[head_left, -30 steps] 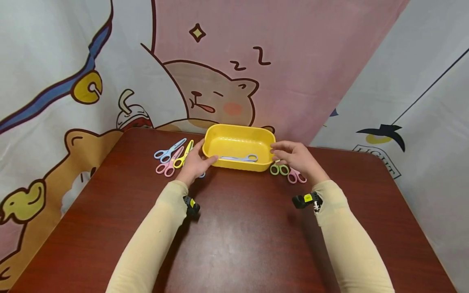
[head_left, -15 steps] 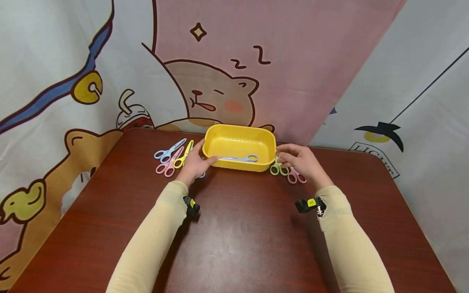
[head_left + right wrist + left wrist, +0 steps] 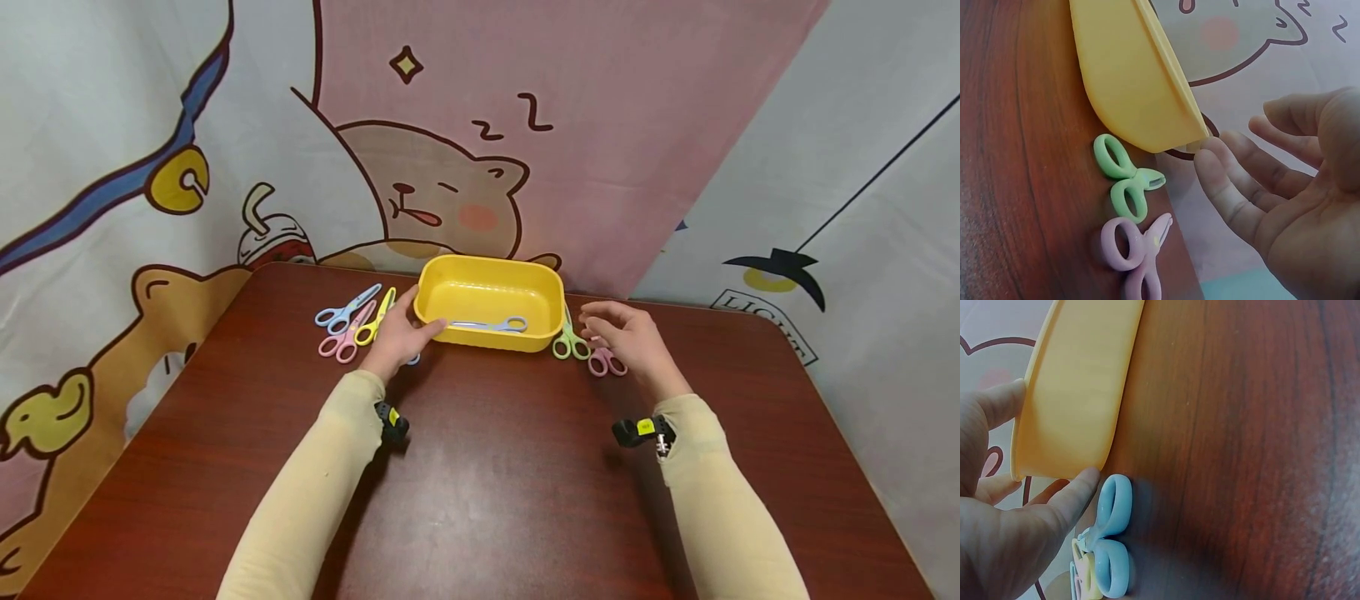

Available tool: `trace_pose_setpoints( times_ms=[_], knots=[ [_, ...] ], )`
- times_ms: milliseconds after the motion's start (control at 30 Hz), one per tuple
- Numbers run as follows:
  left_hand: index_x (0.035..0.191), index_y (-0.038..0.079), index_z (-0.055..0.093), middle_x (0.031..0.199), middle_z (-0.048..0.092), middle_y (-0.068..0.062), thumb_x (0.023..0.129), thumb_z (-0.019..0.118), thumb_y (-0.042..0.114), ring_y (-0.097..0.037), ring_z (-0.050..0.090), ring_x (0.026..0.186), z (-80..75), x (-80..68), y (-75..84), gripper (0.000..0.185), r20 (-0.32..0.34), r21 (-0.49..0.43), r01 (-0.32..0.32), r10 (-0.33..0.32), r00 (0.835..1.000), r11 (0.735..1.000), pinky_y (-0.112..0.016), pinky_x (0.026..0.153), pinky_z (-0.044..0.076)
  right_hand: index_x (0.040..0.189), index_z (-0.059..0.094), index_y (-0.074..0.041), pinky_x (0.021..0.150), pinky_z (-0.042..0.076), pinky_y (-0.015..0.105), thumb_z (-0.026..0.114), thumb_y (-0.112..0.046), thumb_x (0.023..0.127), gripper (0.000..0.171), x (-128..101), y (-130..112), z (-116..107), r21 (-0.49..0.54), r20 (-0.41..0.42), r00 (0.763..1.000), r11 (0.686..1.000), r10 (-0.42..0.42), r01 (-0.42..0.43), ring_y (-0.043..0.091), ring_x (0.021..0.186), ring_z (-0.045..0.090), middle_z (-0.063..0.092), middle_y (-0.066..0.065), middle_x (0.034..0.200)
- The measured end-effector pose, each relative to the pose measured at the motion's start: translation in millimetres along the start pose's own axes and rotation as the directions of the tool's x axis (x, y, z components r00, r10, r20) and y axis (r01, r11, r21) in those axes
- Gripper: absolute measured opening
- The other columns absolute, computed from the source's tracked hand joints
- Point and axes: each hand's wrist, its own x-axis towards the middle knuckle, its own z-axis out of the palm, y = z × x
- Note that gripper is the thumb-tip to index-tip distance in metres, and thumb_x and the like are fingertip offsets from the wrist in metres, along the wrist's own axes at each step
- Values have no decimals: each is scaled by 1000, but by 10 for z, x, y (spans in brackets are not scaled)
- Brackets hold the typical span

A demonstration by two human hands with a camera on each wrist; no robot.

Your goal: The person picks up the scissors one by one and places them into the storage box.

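A yellow plastic basin stands at the back of the table, with a pair of blue scissors lying inside. My left hand grips its left end, thumb at the front rim and fingers along the side. Several more scissors lie left of the basin: a blue pair, a pink pair and a yellow pair. Another pair with blue handles is mostly hidden under that hand. My right hand hovers apart from the basin, fingers loosely bent, over green scissors and pink scissors.
The dark red-brown wooden table reaches toward me. Behind it hangs a cloth backdrop with cartoon animals. The basin stands close to the table's back edge.
My right hand has moved off the basin's right end, to the right and slightly toward me, uncovering more of the green scissors. The left hand and basin stay put.
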Motion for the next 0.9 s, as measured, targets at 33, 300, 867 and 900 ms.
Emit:
trace_pose_setpoints(
  times_ms=[33, 300, 867, 900],
  knots=[
    [166, 15, 23, 167, 31, -15, 96, 75, 33, -34, 45, 142, -1, -2, 1, 89, 0, 0, -2, 2, 1000, 1000, -47, 120, 37, 138, 61, -2, 91, 61, 41, 59, -25, 106, 40, -7, 9, 0, -1, -8, 1000, 1000, -4, 4, 9, 92, 70, 63, 25, 134],
    [165, 10, 23, 166, 32, -17, 95, 76, 29, -34, 50, 138, -14, -22, 19, 90, -4, 16, -43, 43, 999, 999, -45, 118, 39, 138, 63, -5, 89, 61, 41, 61, -28, 105, 40, -56, 72, -9, 2, -63, 998, 1000, 27, -27, 34, 107, 70, 64, 21, 135],
    [166, 14, 22, 166, 31, -15, 96, 75, 32, -34, 49, 138, -8, -36, 33, 90, 4, 11, -9, 8, 1000, 1000, -46, 119, 39, 136, 64, 1, 74, 60, 29, 60, -19, 104, 37, -140, 300, -41, -80, -121, 993, 997, 2, -12, 24, 92, 71, 68, 27, 122],
    [166, 14, 22, 167, 31, -15, 96, 75, 33, -34, 48, 139, -10, -36, 34, 90, 5, 12, -4, 4, 1000, 1000, -46, 119, 39, 135, 64, 0, 72, 59, 28, 61, -19, 104, 37, -144, 310, -45, -90, -124, 992, 996, 0, -11, 24, 91, 70, 68, 26, 121]
  ],
)
